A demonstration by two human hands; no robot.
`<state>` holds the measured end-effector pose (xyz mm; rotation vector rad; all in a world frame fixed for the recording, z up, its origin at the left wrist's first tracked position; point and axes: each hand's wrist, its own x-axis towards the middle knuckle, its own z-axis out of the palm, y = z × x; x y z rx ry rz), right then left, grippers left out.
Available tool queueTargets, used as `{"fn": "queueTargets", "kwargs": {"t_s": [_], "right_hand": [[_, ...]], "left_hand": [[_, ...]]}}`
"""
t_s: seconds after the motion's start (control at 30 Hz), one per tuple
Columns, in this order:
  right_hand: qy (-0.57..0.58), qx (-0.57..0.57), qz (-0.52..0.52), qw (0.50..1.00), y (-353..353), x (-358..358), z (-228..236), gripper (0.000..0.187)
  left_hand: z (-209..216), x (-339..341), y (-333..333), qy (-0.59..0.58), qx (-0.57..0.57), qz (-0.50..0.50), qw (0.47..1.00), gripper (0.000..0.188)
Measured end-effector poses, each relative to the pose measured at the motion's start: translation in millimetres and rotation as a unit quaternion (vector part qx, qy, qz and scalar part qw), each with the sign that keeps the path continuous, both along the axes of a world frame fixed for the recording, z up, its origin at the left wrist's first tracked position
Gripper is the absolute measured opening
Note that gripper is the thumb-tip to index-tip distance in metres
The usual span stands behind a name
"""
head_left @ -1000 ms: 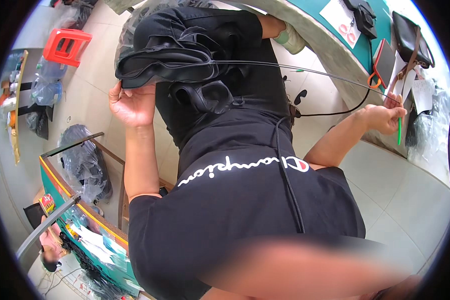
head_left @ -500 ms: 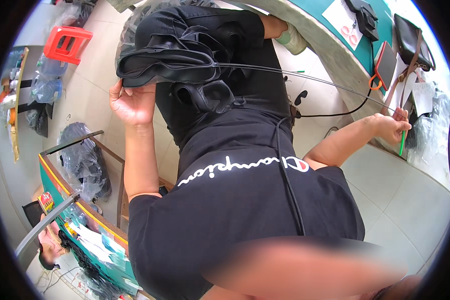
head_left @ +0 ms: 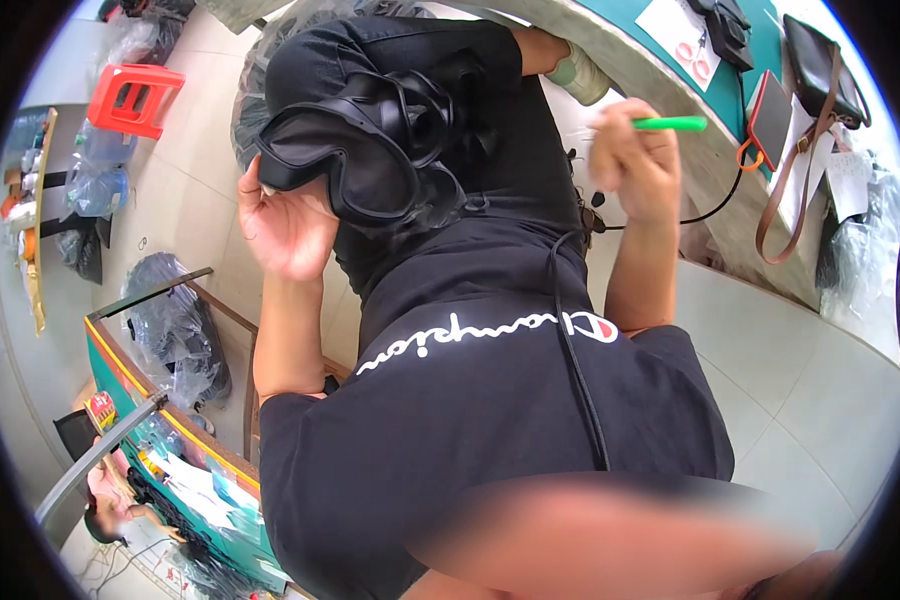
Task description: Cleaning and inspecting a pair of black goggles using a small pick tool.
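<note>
On my lap lies a black, goggle-shaped eye mask (head_left: pixel 345 160), its broad double-lobed face turned up. My left hand (head_left: pixel 290 228) is closed on its left edge, the fingertips partly hidden beneath it. More black mask-like pieces (head_left: pixel 428 120) are bunched behind and beside it, overlapping on my dark trousers. My right hand (head_left: pixel 642 170) is raised to the right of my lap, somewhat blurred. Its fingers are closed round a slim tool with a bright green handle (head_left: pixel 672 124) that points right; the other end cannot be made out.
To the right stands a green-topped table (head_left: pixel 618 14) with scissors (head_left: pixel 692 60), a red-edged tablet-like object (head_left: pixel 769 115) and a black bag (head_left: pixel 828 75). A red stool (head_left: pixel 136 100) is at far left. Bagged goods (head_left: pixel 175 325) sit beside another green table (head_left: pixel 110 350); a person (head_left: pixel 108 490) is beyond.
My right hand has come in from the far right, and the long dark strands stretched to it no longer show. The mask has turned and tilted, showing its face. The green handle now lies level.
</note>
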<state>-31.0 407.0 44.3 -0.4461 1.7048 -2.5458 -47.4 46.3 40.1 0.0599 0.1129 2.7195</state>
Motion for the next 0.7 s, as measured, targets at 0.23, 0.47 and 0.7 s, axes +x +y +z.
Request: {"fn": "queueTargets", "kwargs": {"t_s": [0.23, 0.47, 0.7], "right_hand": [[0.48, 0.321, -0.127, 0.807, -116.0, -12.8, -5.2, 0.035], [0.369, 0.228, -0.137, 0.89, -122.9, -27.9, 2.0, 0.01], [0.073, 0.088, -0.06, 0.992, -117.2, -27.1, 3.2, 0.012]], "left_hand": [[4.2, -4.9, 14.2, -0.004, 0.079, -0.036, 0.996, 0.044], [13.8, 18.5, 53.5, 0.057, -0.247, -0.021, 0.967, 0.063], [2.5, 26.9, 80.0, 0.152, -0.516, 0.091, 0.838, 0.063]]}}
